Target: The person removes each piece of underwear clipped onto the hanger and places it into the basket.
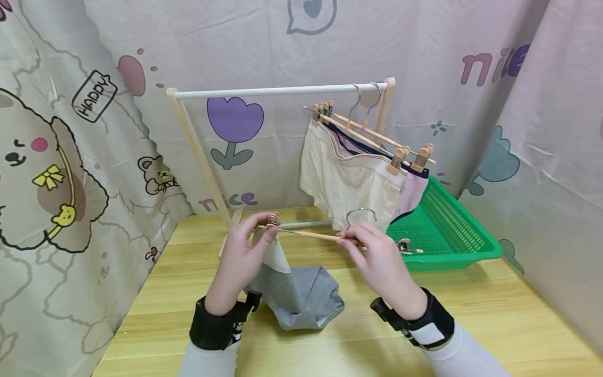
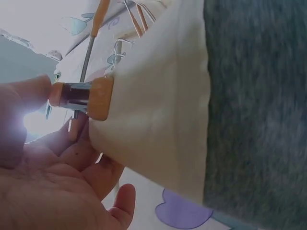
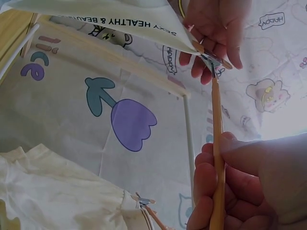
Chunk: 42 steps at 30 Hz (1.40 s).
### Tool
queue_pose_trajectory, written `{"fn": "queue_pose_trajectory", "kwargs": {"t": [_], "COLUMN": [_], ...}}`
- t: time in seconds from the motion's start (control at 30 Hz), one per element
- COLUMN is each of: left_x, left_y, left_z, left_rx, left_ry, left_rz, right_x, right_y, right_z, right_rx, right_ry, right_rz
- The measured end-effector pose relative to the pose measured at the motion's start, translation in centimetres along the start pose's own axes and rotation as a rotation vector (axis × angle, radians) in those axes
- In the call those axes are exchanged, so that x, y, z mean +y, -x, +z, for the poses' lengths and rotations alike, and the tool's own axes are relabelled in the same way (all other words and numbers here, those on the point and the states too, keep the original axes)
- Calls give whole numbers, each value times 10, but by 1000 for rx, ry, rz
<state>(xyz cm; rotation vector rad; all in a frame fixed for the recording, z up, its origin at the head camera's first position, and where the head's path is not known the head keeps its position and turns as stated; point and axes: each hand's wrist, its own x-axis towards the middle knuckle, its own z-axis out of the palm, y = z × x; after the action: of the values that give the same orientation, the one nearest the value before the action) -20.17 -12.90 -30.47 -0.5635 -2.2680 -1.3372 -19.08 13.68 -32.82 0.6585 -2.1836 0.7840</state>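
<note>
Nearest the head camera we note two wrist straps, then the left hand (image 1: 245, 246) pinching the wooden clip (image 2: 82, 98) at one end of a clip hanger (image 1: 315, 235), its fingers clamped there. The clip grips the cream waistband of a grey garment (image 1: 301, 296), which hangs from the clip and slumps on the worktop (image 1: 471, 314). The right hand (image 1: 381, 256) has its fingers curled round the hanger bar near the hook. In our judgement, the bar should stay level and the waistband taut before the far clip (image 1: 404, 245) takes it. That clip is small; we cannot tell whether it holds cloth. Behind stand the rack (image 1: 282, 91) with hung garments and a green basket (image 1: 476, 251).
</note>
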Motion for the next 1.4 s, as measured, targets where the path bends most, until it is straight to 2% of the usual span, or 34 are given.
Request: {"fn": "queue_pose_trajectory", "kwargs": {"t": [0.17,0.53,1.2,1.4], "left_x": [0,1,2,5], "left_y": [-1,-1,-2,-1], "left_z": [1,1,3,7], "left_rx": [-11,-14,1,33], "left_ry": [91,173,175,157], "left_rz": [-39,-65,-79,-73], "right_x": [0,1,1,2], "right_y": [-1,-1,0,0], "right_z": [-1,-1,1,2], "right_rx": [-15,-20,9,9], "right_ry": [5,8,18,18], "right_rz": [3,-14,-69,-70]}}
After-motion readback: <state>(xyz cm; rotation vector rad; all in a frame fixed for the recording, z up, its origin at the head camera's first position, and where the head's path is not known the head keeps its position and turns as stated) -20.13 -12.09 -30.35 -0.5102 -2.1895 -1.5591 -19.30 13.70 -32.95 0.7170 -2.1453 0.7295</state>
